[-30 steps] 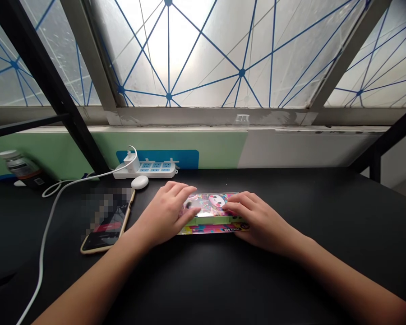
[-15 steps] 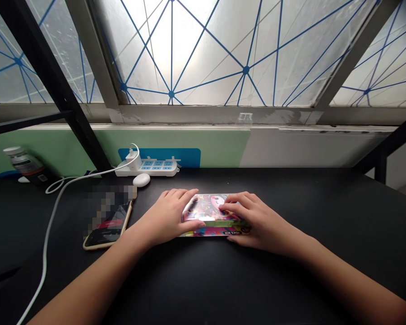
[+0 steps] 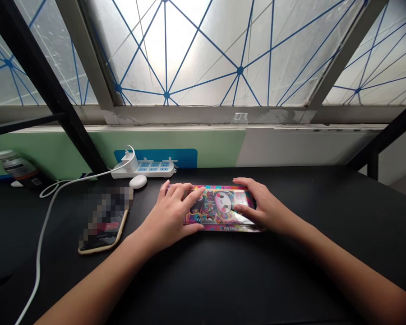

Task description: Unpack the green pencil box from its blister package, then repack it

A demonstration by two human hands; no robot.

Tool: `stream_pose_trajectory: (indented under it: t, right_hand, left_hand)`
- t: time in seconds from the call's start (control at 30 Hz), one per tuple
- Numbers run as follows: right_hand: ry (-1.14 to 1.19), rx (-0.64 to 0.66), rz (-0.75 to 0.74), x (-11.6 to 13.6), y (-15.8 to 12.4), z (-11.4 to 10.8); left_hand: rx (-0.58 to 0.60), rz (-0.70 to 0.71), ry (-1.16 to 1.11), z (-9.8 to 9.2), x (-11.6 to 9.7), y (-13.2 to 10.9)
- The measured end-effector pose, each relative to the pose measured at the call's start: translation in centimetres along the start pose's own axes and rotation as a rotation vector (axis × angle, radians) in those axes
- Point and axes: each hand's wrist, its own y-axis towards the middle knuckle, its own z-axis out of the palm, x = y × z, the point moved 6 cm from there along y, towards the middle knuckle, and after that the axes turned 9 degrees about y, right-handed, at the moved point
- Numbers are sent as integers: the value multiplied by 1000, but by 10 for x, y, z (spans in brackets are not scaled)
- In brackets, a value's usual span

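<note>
A colourful pencil box with a round white cartoon face lies on the black desk in front of me. My left hand covers its left end, fingers over the top and thumb along the near edge. Around the right end is my right hand, its thumb on the top face and its fingers at the far right corner. Both hands grip the box between them.
Left of my hands lies a phone in a pale case. Behind it are a white oval object and a power strip with a white cable. A bottle leans at the far left.
The top face of the box now shows more fully, and the green band along its front no longer shows. My right hand has shifted outward and up to the far right corner.
</note>
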Motion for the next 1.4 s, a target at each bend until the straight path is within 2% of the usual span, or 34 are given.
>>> stream_pose_trajectory:
  t: [0.1,0.23,0.37,0.47,0.6,0.8,0.97,1.4]
  right_hand:
    - [-31,-68,-66,2,1,-6]
    - [-95,-185,-216,18,-3,-20]
    - [-224,-237,-359,36,-10,-27]
    - [-311,-210,-446,43,-14,-21]
    - [-370,-168,-428,45,-15,-12]
    - [-480,-121,-339,57,-17,3]
    - [-524,-98,-344,64,-18,14]
    - [-416,19,-269,57,-14,26]
  left_hand:
    - [-90,10,83,-8,-5,-2]
    - [-143,49,140,-17,-9,-2]
    - [-229,-18,174,-30,1,-2]
    - [-187,-27,168,-30,9,-2]
    - [-79,16,168,-25,8,-1]
    - [28,-13,266,-24,1,0]
    - [127,0,293,-20,-3,0]
    - [161,-46,242,-11,0,-2]
